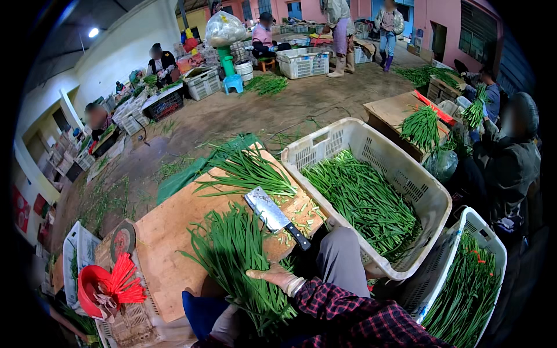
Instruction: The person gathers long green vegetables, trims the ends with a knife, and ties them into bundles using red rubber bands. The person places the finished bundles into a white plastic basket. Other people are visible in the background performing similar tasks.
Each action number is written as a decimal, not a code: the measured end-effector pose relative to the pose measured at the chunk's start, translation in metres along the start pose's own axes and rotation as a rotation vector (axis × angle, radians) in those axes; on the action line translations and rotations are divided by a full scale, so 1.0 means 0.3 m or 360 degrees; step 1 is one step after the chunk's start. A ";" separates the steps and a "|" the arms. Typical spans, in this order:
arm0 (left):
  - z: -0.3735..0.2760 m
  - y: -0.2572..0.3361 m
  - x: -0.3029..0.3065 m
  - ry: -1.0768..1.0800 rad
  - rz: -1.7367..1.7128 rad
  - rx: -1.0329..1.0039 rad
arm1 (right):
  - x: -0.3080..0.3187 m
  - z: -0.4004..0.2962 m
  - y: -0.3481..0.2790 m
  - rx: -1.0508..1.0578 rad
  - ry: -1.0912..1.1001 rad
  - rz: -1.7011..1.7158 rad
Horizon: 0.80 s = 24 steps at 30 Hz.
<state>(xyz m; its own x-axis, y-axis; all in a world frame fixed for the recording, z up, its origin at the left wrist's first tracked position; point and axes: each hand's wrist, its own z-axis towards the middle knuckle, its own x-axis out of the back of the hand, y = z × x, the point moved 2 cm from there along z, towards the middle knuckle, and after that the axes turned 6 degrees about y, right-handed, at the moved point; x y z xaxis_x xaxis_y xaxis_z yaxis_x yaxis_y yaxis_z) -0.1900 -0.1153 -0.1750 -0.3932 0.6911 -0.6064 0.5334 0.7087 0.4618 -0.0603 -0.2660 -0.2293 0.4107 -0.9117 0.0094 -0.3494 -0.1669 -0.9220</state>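
A thick bunch of garlic chives (235,252) lies across my lap and the near edge of a wooden board (169,243). My right hand (276,277), in a pale glove, grips the bunch from above, its thumb along the leaves. On the left side, my gloved left hand (227,321) supports the bunch; its fingers are hidden beneath the leaves. A cleaver (272,213) with a black riveted handle rests on the board, blade pointing away from me. Beyond it is a smaller bunch of chives (256,174), and cut stem ends (304,211) are scattered nearby.
A white plastic crate (304,152) of loose chives stands at the right, another crate (452,269) of chives below it. A red bowl (89,282) with red ties (126,280) and a round stone (123,240) sit left. Several people work among crates farther off.
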 end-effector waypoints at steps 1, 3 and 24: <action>0.002 0.033 -0.019 0.0018 -0.0171 -0.0004 | -0.005 -0.011 -0.011 0.0004 0.0073 -0.0010; 0.084 0.041 0.068 -0.0034 -0.0126 -0.0138 | -0.007 -0.029 -0.036 -0.0021 0.0069 -0.0003; 0.153 0.003 0.006 0.0230 0.0085 -0.0146 | -0.049 0.022 -0.056 0.0280 -0.0017 -0.0208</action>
<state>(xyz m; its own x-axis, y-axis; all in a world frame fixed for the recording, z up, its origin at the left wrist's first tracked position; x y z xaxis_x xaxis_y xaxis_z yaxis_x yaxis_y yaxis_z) -0.1559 -0.1200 -0.2054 -0.4734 0.7366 -0.4831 0.4886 0.6759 0.5518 -0.0550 -0.2473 -0.2165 0.4522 -0.8824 0.1299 -0.1405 -0.2143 -0.9666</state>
